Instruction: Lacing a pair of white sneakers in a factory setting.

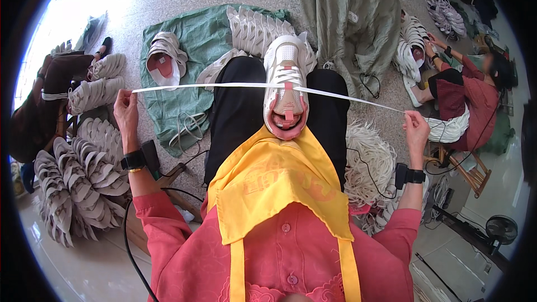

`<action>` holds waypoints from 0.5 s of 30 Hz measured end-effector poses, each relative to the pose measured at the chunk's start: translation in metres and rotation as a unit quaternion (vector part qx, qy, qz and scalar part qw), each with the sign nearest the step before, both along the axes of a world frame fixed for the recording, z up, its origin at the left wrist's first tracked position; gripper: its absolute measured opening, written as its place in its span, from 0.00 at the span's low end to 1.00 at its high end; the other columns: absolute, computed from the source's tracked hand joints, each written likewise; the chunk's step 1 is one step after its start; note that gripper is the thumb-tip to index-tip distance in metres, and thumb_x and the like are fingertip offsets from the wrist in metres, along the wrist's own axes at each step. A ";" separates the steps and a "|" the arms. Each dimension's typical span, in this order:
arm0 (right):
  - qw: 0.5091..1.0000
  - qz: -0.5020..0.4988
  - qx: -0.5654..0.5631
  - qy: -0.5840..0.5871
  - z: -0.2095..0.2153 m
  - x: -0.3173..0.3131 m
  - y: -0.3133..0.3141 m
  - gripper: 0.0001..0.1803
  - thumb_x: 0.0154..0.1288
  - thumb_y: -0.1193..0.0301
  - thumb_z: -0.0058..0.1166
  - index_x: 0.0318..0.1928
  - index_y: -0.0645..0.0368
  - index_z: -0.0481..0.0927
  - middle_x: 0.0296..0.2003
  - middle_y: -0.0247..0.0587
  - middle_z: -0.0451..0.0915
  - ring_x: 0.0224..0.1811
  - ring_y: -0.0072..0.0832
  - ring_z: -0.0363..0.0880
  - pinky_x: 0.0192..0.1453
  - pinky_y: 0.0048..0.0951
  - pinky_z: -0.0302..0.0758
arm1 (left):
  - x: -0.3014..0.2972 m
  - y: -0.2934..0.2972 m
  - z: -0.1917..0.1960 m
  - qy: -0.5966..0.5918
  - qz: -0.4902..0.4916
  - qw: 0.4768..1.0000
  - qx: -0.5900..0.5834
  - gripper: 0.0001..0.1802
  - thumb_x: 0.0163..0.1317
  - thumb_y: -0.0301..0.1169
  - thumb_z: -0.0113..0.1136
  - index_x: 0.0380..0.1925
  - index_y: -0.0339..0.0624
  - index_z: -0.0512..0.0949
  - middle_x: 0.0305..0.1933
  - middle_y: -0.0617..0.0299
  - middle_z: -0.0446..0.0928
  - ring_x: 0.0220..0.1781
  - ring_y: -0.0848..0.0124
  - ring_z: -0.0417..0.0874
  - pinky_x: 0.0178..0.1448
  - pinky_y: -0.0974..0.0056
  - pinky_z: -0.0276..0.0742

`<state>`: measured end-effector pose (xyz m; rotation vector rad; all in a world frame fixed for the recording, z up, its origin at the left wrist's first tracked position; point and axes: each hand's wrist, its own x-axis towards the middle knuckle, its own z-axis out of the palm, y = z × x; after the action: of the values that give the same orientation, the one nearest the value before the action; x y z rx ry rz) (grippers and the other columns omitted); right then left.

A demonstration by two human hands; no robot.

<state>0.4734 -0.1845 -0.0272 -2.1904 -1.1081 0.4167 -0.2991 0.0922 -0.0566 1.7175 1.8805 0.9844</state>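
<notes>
A white and beige sneaker with a pink lining stands between my knees, its toe pointing away from me. A flat white shoelace runs through it across the tongue, and both ends are drawn out wide to the sides. My left hand pinches the left end, out past my left knee. On the other side my right hand has its fingers closed on the right end. The lace is stretched nearly straight, sloping down a little toward the right. Laces show crossed on the sneaker's upper part nearer the toe.
A green sheet on the floor bears a row of shoe uppers and a few sneakers. Stacked uppers lie at left, a heap of white laces at right. Co-workers sit at both sides; a small fan stands lower right.
</notes>
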 end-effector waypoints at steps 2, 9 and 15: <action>1.000 0.002 0.006 -0.007 -0.003 0.004 -0.001 0.07 0.73 0.76 0.58 0.47 0.65 0.85 0.32 0.33 0.85 0.29 0.17 0.83 0.33 0.22 0.80 | 0.000 0.001 -0.001 0.003 0.009 1.000 0.016 0.09 0.75 0.31 0.60 0.35 0.39 0.77 0.26 0.74 0.68 0.28 0.83 0.64 0.32 0.72 0.59; 1.000 0.004 -0.012 -0.019 -0.004 0.010 0.003 0.07 0.73 0.78 0.57 0.47 0.65 0.85 0.32 0.35 0.85 0.29 0.19 0.84 0.33 0.23 0.81 | -0.012 0.005 -0.010 -0.001 0.021 0.999 -0.036 0.08 0.73 0.30 0.61 0.36 0.38 0.78 0.26 0.71 0.72 0.27 0.82 0.69 0.31 0.71 0.64; 0.997 0.017 -0.069 -0.022 -0.022 0.022 -0.003 0.06 0.70 0.78 0.58 0.44 0.65 0.85 0.29 0.39 0.86 0.29 0.23 0.86 0.30 0.25 0.80 | -0.004 0.010 -0.007 -0.024 0.009 0.999 -0.039 0.08 0.71 0.30 0.62 0.36 0.37 0.79 0.26 0.67 0.76 0.27 0.80 0.75 0.31 0.70 0.71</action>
<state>0.4951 -0.1879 -0.0491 -2.3136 -1.1722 0.4747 -0.3032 0.1021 -0.0639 1.6223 1.8818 0.9383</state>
